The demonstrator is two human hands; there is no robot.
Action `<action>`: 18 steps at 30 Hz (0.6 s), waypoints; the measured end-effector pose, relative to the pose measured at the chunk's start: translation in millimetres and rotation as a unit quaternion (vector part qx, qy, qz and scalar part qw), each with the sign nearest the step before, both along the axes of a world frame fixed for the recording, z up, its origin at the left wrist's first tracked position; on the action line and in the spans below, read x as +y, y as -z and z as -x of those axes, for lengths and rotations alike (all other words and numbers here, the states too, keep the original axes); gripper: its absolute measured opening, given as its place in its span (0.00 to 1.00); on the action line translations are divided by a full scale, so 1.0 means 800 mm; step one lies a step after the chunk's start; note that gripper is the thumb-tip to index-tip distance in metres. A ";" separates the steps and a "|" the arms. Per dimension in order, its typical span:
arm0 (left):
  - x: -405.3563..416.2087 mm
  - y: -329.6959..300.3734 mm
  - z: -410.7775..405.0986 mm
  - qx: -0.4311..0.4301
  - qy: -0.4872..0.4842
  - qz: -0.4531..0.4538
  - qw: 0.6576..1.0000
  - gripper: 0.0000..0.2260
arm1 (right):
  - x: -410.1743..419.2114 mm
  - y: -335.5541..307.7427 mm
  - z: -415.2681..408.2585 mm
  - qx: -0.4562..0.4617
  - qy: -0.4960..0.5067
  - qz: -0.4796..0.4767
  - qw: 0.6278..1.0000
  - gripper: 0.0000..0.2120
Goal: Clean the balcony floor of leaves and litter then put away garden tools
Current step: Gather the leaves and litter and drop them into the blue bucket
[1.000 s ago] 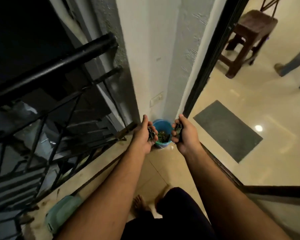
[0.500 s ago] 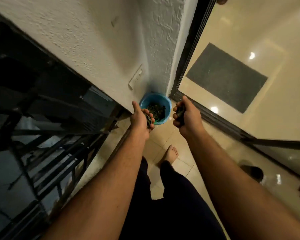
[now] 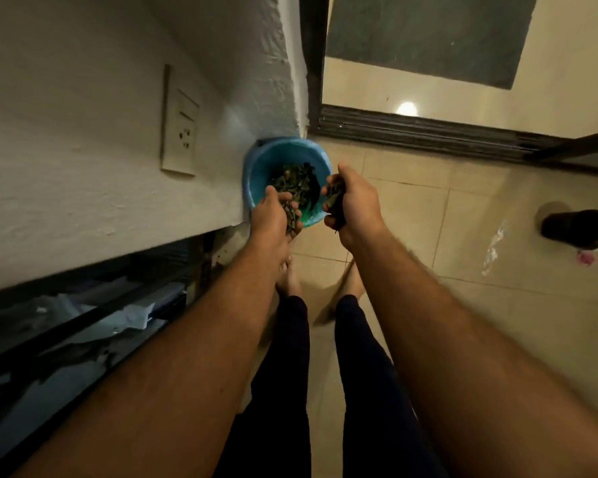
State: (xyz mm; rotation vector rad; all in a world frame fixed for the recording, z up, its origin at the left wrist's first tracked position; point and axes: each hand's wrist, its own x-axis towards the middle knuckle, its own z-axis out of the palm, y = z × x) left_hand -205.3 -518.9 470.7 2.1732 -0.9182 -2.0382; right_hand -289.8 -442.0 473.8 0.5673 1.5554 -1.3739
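Left hand (image 3: pixel 273 215) grips a clump of leaves (image 3: pixel 291 212) over the bucket's (image 3: pixel 256 174) near rim; right hand (image 3: pixel 353 201) clutches another clump at its right edge. Bucket sits just ahead of both hands, against the wall, leaves already inside; left hand is nearer the opening.

My forearms are bare from wrist to elbow: no sleeves, no watch, no bands, some hair along them. My left hand (image 3: pixel 273 215) and right hand (image 3: pixel 354 198) are ungloved, no rings visible. I wear dark, close-fitting full-length trousers (image 3: pixel 366 374), navy or black in this light, ending at the ankle. My feet (image 3: pixel 290 281) are bare, slightly blurred.
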 end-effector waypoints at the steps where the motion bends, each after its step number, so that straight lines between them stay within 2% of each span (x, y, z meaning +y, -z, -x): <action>1: -0.005 0.025 0.002 -0.003 0.005 0.000 1.000 0.19 | -0.002 0.026 -0.001 -0.003 0.004 -0.013 1.000 0.15; 5: -0.021 0.116 0.001 -0.011 0.042 -0.006 0.999 0.19 | -0.010 0.115 -0.003 -0.005 0.010 -0.053 0.999 0.12; 8: -0.035 0.174 -0.001 -0.027 0.058 -0.001 0.998 0.25 | -0.022 0.168 -0.002 -0.011 0.031 -0.067 0.997 0.11; 14: -0.064 0.253 -0.001 0.018 -0.011 0.007 1.000 0.31 | -0.053 0.237 -0.004 -0.029 0.010 -0.048 0.998 0.08; 16: -0.069 0.262 -0.002 0.040 -0.033 -0.002 0.999 0.36 | -0.059 0.248 -0.006 -0.035 0.012 -0.035 0.999 0.11; 18: -0.071 0.261 -0.004 0.057 -0.046 -0.009 0.997 0.39 | -0.060 0.253 -0.007 -0.043 0.018 -0.007 0.999 0.19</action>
